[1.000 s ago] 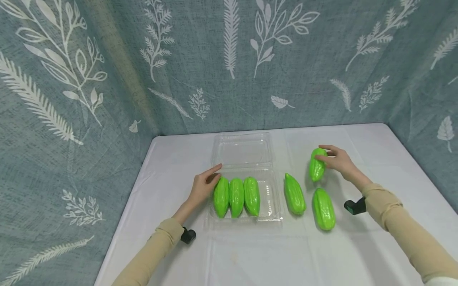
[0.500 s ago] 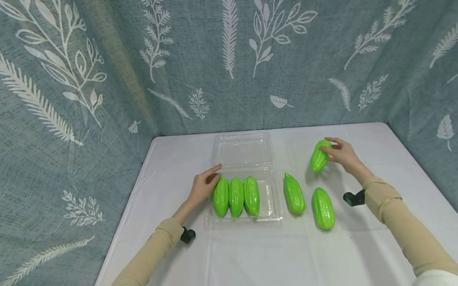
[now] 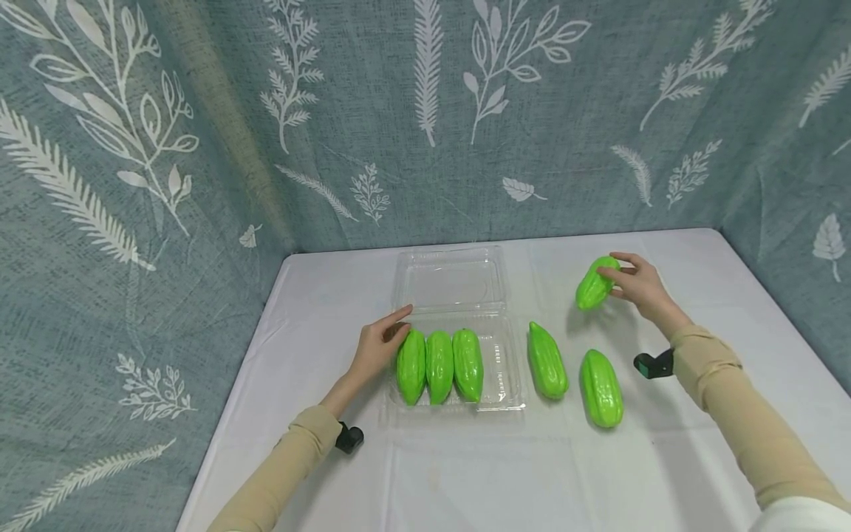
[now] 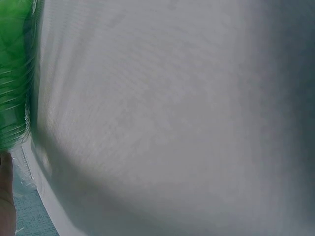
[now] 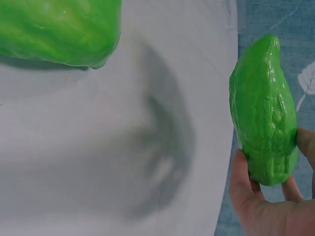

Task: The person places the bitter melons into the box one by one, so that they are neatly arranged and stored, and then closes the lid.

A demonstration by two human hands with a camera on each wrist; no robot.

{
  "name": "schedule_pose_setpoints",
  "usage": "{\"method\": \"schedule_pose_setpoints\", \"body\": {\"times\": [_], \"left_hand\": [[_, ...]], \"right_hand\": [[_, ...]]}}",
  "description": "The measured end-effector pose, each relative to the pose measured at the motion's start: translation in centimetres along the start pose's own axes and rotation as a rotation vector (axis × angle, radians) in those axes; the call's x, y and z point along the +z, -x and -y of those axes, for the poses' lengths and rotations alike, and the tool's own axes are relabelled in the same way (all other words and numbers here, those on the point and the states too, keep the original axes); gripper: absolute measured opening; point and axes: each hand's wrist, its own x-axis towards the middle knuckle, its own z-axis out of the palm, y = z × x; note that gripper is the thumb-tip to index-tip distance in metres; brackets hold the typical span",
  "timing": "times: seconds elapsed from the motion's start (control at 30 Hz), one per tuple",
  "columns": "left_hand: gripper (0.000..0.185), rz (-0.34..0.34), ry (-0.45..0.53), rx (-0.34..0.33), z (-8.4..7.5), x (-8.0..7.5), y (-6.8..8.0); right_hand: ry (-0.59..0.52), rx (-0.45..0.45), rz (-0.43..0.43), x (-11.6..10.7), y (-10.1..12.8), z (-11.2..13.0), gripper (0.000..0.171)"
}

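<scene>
My right hand [image 3: 640, 285] grips one end of a glossy green bitter melon [image 3: 594, 285] between thumb and fingers, holding it tilted above the table. In the right wrist view, the bitter melon [image 5: 266, 113] shows its ridged, bumpy skin. My left hand [image 3: 376, 347] rests at the left edge of a clear plastic clamshell box [image 3: 501, 362], fingers mostly extended near its hinge. Three bitter melons [image 3: 439, 367] lie side by side in the box's base. The left wrist view catches only a bit of finger [image 4: 6, 196] below the box wall and green skin.
Two more bitter melons lie on the white cloth right of the box, one pointed [image 3: 548, 362], one blunter [image 3: 601, 389]. The box's lid [image 3: 452, 277] lies folded back behind its base. Teal leaf-patterned curtains [image 3: 425, 185] stand behind the table [image 3: 492, 473] and at both sides.
My right hand has moved away and slightly right with the bitter melon, which has tilted further over. The left hand and the box have stayed put.
</scene>
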Motion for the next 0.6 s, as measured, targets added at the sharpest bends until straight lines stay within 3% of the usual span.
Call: {"method": "schedule_pose_setpoints", "body": {"times": [0.1, 0.2, 0.33, 0.6], "left_hand": [[0.035, -0.002, -0.001, -0.002, 0.0, 0.0, 0.0], [0.035, -0.005, -0.001, 0.001, 0.0, 0.0, 0.0], [0.035, -0.006, 0.0, 0.004, 0.0, 0.1, -0.1], [0.035, -0.011, -0.017, 0.001, -0.2, 0.2, -0.2]], "right_hand": [[-0.053, -0.011, -0.057, -0.3, -3.6, -3.7, 0.08], [-0.091, -0.004, -0.077, -0.1, -3.8, -4.0, 0.079], [-0.053, 0.003, -0.028, 0.8, 0.1, -0.1, 0.073], [-0.041, -0.013, 0.029, 1.4, 1.0, 0.5, 0.072]]}}
